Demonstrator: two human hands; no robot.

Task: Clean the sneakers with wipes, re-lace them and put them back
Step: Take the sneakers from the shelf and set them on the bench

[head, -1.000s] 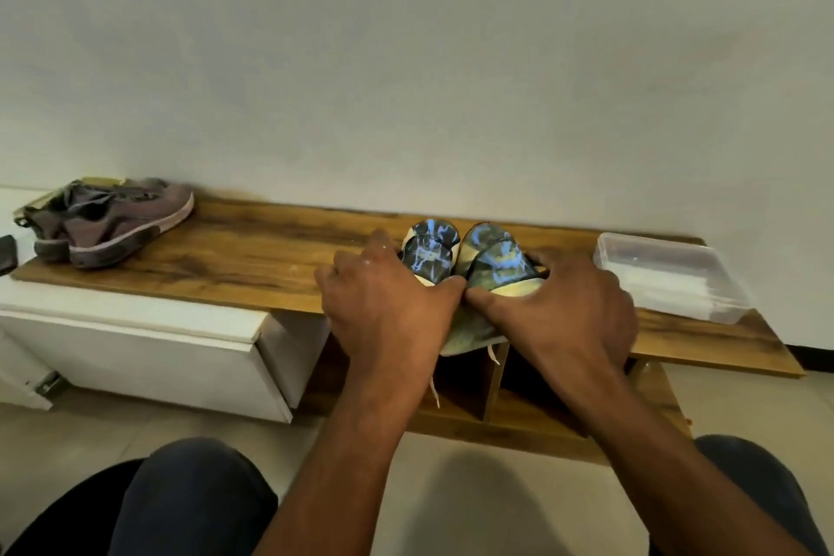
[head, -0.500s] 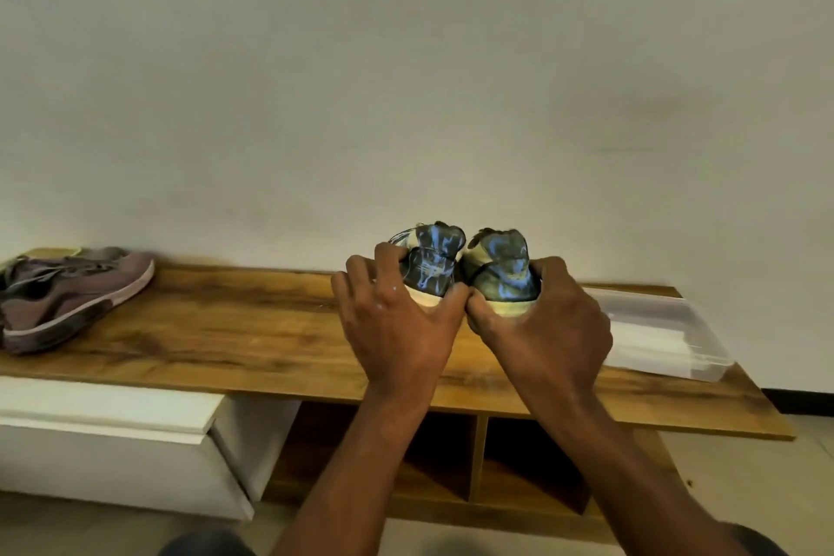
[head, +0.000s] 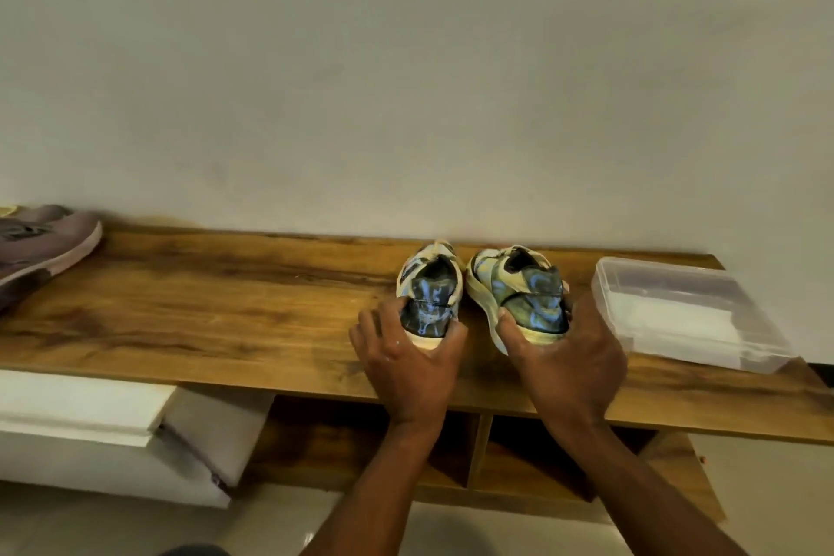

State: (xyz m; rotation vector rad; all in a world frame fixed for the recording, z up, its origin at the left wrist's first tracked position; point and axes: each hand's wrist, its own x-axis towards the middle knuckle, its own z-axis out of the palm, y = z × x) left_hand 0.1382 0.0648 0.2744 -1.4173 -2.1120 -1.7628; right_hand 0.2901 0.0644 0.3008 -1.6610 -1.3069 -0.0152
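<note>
**Sneakers on the wooden shelf top, one heel in each hand**

The two blue-and-olive patterned sneakers with cream soles stand side by side on the brown wood-grain shelf top (head: 203, 316), toes toward the pale wall (head: 406, 81), heels toward the person. The left sneaker (head: 431, 291) and the right sneaker (head: 519, 289) sit close together with a narrow gap between them, roughly in the middle of the shelf's right half.

The left hand (head: 408, 359) grips the heel of the left sneaker: its fingers curl around the outer side of the heel and the thumb presses against the inner side, so the heel sits in the crook between them. The right hand (head: 571, 368) holds the heel of the right sneaker the same way, thumb on the inner edge of the sole, fingers wrapped around the outer side and mostly hidden behind the shoe. Both soles appear to rest on the wood.

Just beside the right hand lies a clear rectangular plastic box (head: 690, 312). At the far left edge lies a mauve sneaker with a pale sole (head: 45, 244). Below the top are open wooden compartments (head: 519, 456) and a white cabinet (head: 90, 420).
</note>
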